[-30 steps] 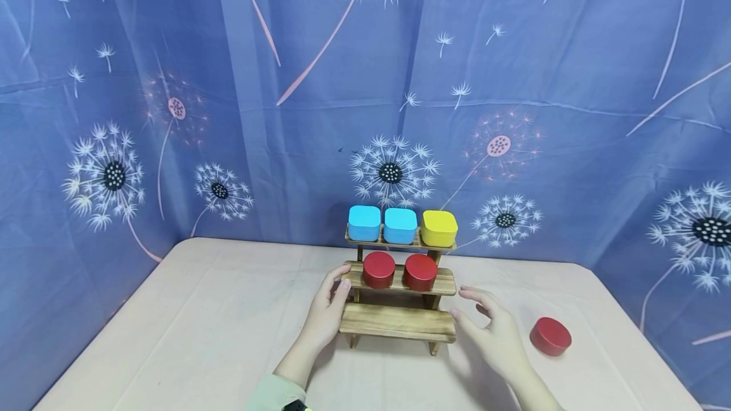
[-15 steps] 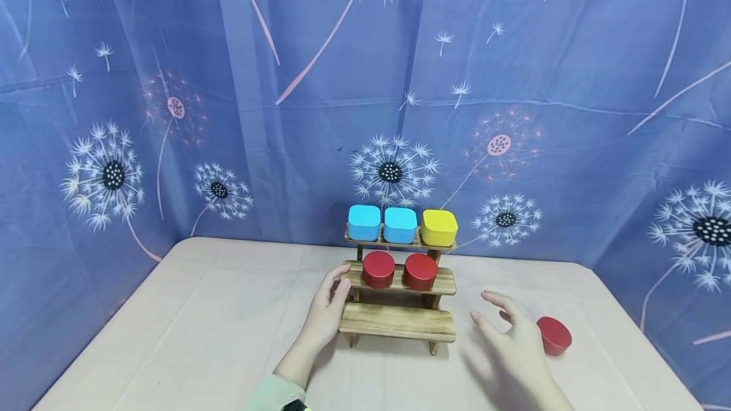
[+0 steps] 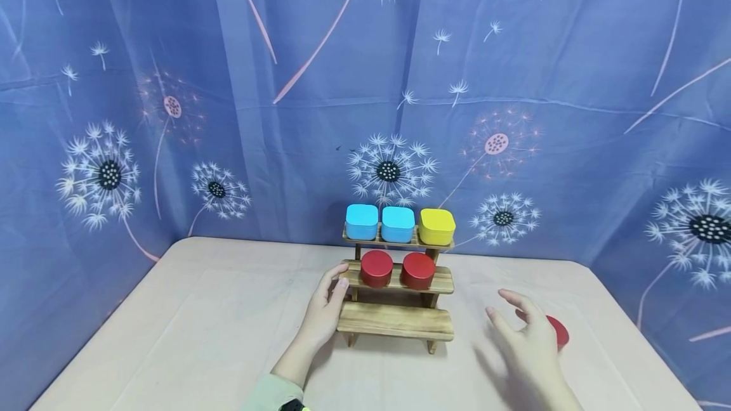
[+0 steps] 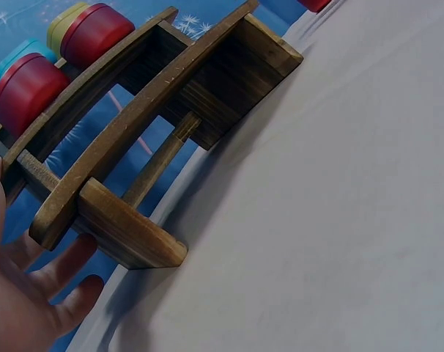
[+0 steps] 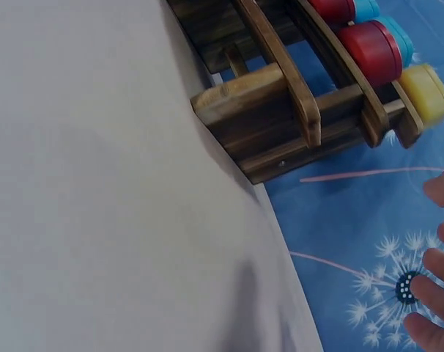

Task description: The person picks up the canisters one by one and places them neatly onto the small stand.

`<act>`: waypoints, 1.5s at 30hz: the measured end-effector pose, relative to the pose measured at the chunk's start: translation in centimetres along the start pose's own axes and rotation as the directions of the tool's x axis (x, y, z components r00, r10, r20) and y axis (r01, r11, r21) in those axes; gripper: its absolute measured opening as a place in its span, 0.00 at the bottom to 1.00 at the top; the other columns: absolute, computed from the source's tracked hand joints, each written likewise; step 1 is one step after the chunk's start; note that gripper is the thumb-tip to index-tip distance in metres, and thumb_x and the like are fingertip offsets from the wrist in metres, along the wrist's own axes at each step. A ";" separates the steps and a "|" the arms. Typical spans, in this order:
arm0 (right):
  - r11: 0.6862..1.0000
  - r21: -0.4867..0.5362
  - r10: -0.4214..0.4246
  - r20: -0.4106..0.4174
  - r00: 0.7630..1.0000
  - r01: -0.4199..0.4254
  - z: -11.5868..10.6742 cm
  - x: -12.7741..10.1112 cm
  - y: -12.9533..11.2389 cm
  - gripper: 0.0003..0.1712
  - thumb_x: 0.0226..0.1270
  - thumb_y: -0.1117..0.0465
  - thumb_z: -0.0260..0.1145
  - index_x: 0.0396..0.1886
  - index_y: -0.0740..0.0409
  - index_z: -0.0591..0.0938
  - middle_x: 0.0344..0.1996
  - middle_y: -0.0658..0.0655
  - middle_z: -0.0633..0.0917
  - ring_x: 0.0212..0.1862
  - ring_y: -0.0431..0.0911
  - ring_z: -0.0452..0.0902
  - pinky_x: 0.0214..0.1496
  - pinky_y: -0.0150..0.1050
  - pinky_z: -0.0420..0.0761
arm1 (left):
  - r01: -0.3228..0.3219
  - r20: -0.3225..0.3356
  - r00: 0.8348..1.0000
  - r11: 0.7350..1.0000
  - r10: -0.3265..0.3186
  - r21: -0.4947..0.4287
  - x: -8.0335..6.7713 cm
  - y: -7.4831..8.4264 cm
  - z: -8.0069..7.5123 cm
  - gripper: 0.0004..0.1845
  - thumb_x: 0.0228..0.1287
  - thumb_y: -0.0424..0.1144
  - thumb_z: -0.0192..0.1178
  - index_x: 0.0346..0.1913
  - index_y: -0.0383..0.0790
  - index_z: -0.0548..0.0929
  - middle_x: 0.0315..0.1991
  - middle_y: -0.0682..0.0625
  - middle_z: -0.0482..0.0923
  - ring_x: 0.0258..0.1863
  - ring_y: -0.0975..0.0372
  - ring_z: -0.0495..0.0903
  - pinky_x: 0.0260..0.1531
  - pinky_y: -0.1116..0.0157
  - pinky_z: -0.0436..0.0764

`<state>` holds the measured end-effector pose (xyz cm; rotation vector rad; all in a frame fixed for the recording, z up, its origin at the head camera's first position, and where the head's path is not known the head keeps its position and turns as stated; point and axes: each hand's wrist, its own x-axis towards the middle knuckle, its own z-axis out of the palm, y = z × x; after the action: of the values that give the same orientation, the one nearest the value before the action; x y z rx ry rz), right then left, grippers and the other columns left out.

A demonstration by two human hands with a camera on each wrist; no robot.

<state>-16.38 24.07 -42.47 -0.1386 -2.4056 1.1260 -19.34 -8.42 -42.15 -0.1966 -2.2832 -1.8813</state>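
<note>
A three-tier wooden display stand (image 3: pixel 395 321) stands on the table. Two blue square tins (image 3: pixel 362 222) and a yellow square tin (image 3: pixel 436 228) line its top tier. Two round red tins (image 3: pixel 376 269) sit on the middle tier. My left hand (image 3: pixel 321 313) holds the left end of that tier between thumb and index finger; in the left wrist view its other fingers spread beside the lower tier. To the right of the stand, my right hand (image 3: pixel 528 341) hovers with fingers bent loosely, touching nothing. Behind it, a third red tin (image 3: pixel 558 332) lies partly hidden on the table.
A pale cloth covers the table (image 3: pixel 228 335). Blue curtains (image 3: pixel 297 144) with a dandelion print hang behind the stand and along both sides.
My right hand has moved away from the stand's right end, rightward to the loose red tin, and now covers part of it. The left hand stays at the stand.
</note>
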 end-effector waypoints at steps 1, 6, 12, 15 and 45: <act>1.000 0.000 -0.003 -0.006 1.000 0.003 -0.1 0.1 0.0 0.24 0.60 0.55 0.69 0.55 0.55 0.78 0.56 0.60 0.78 0.56 0.63 0.74 0.56 0.41 0.72 | 0.005 0.003 1.000 1.000 -0.005 0.001 0.0 0.0 0.0 0.20 0.75 0.44 0.43 0.66 0.44 0.67 0.68 0.42 0.64 0.66 0.47 0.65 0.68 0.48 0.60; 0.999 -0.033 -0.002 -0.035 0.999 0.001 -0.6 0.5 0.4 0.23 0.61 0.56 0.68 0.55 0.58 0.78 0.55 0.63 0.79 0.53 0.60 0.76 0.56 0.50 0.72 | 0.019 0.012 1.000 1.000 -0.018 -0.006 0.4 -0.8 0.1 0.20 0.75 0.42 0.44 0.66 0.43 0.67 0.68 0.41 0.64 0.66 0.46 0.64 0.67 0.46 0.60; 0.997 -0.078 0.005 -0.086 0.996 -0.012 -1.2 0.9 0.9 0.22 0.60 0.57 0.69 0.53 0.57 0.79 0.49 0.61 0.81 0.27 0.37 0.66 0.37 0.33 0.72 | 0.006 0.013 1.000 1.000 -0.006 0.002 1.3 -3.3 0.3 0.20 0.74 0.47 0.44 0.66 0.50 0.67 0.68 0.46 0.64 0.67 0.50 0.64 0.68 0.48 0.60; 0.996 -0.088 0.009 -0.124 0.992 -0.020 -1.3 1.1 1.2 0.22 0.58 0.58 0.70 0.53 0.56 0.80 0.40 0.59 0.80 0.29 0.36 0.64 0.32 0.29 0.64 | -0.010 0.013 1.000 1.000 0.010 0.008 1.5 -3.7 0.3 0.21 0.74 0.50 0.44 0.66 0.52 0.67 0.69 0.47 0.64 0.67 0.51 0.65 0.68 0.49 0.61; 0.931 0.035 0.365 -0.133 0.922 -0.363 -2.2 2.2 5.7 0.41 0.63 0.51 0.64 0.71 0.61 0.59 0.65 0.72 0.60 0.66 0.65 0.56 0.63 0.61 0.63 | 0.011 0.020 1.000 1.000 -0.012 0.016 1.4 -3.5 0.0 0.21 0.74 0.51 0.44 0.66 0.53 0.67 0.69 0.48 0.64 0.68 0.51 0.64 0.69 0.48 0.59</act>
<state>-17.95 29.95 -44.69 -0.6636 -2.3069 1.2406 -21.49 -9.07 -45.16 -0.2017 -2.3170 -1.8739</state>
